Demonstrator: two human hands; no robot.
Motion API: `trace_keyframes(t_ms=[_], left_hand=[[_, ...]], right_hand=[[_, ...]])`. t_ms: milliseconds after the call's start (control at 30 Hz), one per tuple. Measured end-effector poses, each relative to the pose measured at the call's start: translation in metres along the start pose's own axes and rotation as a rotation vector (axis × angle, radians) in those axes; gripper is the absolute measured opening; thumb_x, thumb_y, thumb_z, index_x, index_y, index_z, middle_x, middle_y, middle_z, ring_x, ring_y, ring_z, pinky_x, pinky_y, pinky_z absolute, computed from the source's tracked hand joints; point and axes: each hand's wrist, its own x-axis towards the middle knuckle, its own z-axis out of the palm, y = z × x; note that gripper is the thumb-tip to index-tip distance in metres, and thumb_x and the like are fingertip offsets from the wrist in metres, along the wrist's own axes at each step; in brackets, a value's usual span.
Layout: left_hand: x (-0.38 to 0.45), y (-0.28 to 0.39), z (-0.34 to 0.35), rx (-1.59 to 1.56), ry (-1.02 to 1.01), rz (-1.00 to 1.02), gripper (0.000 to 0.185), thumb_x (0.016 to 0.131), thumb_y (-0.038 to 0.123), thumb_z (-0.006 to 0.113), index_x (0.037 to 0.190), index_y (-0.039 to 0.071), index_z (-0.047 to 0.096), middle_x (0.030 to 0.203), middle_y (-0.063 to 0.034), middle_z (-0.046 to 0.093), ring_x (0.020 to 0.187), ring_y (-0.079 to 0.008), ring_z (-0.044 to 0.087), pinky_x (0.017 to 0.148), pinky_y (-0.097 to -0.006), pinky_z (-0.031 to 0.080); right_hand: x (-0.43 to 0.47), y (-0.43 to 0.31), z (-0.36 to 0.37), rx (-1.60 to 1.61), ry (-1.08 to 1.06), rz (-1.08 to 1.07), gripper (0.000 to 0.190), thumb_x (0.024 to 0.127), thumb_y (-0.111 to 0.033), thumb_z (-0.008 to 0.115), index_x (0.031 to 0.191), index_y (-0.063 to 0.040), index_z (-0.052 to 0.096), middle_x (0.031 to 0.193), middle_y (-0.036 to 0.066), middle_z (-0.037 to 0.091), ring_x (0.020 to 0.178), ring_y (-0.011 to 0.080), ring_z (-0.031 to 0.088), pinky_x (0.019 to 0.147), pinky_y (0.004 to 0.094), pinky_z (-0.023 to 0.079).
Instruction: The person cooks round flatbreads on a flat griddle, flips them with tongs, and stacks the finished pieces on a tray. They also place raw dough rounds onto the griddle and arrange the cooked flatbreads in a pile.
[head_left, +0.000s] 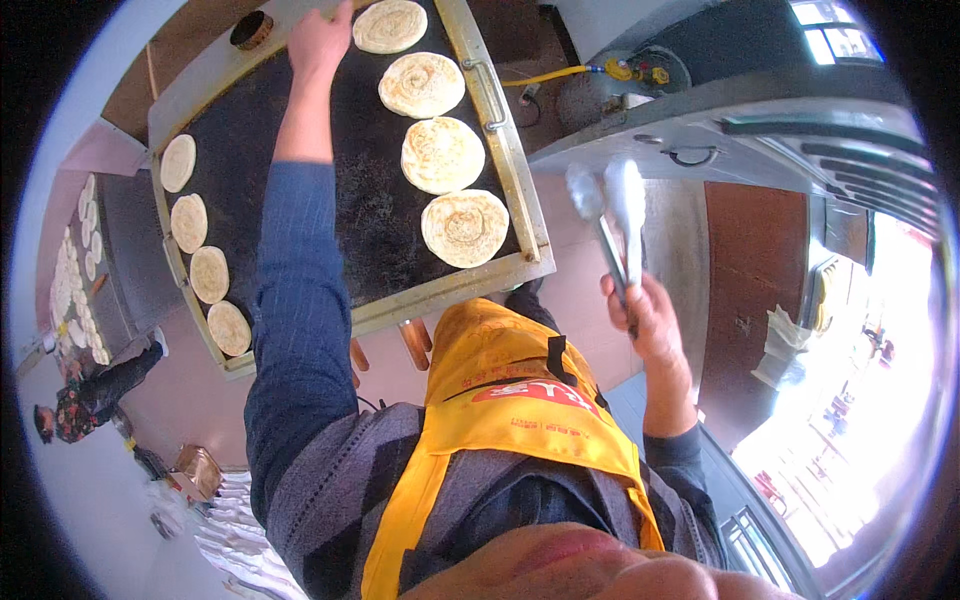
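Observation:
Metal tongs (621, 225) are held in my right hand (649, 315), off the right side of a griddle, their tips pointing away from me. My left hand (321, 37) reaches over the dark griddle (375, 195) to its far edge; its fingertips are at the picture's top rim, and whether they hold anything cannot be told. Near the left hand lies a round flatbread (390, 26), one of several in a column along the griddle's right side; the nearest flatbread (465, 228) is at the front right corner. Several more flatbreads (189, 223) line the left side.
A round brown container (252, 31) sits on the griddle's far ledge. A metal handle (487, 94) projects on the right rim. At far left, a person (94, 401) is beside a table (135, 255) bearing dough pieces. A yellow hose (547, 76) runs to a regulator at upper right.

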Motion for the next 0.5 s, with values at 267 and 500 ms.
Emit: trace_keyframes(t_ms=[267, 500], left_hand=[[-0.297, -0.043, -0.098, -0.296, 0.221, 0.220, 0.016, 0.093, 0.013, 0.067, 0.108, 0.005, 0.071, 0.093, -0.0074, 0.069, 0.079, -0.0153, 0.065, 0.073, -0.0280, 0.052], [-0.531, -0.044, -0.108, -0.534, 0.024, -0.182, 0.019, 0.095, 0.015, 0.066, 0.110, 0.003, 0.070, 0.094, -0.0058, 0.072, 0.080, -0.0108, 0.064, 0.072, -0.0258, 0.052]], right_hand=[[-0.040, 0.060, -0.026, 0.244, -0.591, -0.052, 0.107, 0.078, -0.060, 0.076, 0.147, 0.009, 0.032, 0.106, 0.008, 0.056, 0.062, 0.0058, 0.041, 0.054, 0.0196, 0.033], [-0.067, 0.068, -0.016, -0.386, -0.752, -0.300, 0.057, 0.089, -0.027, 0.074, 0.135, 0.001, 0.053, 0.103, -0.002, 0.057, 0.077, 0.0053, 0.048, 0.070, 0.0217, 0.042]])
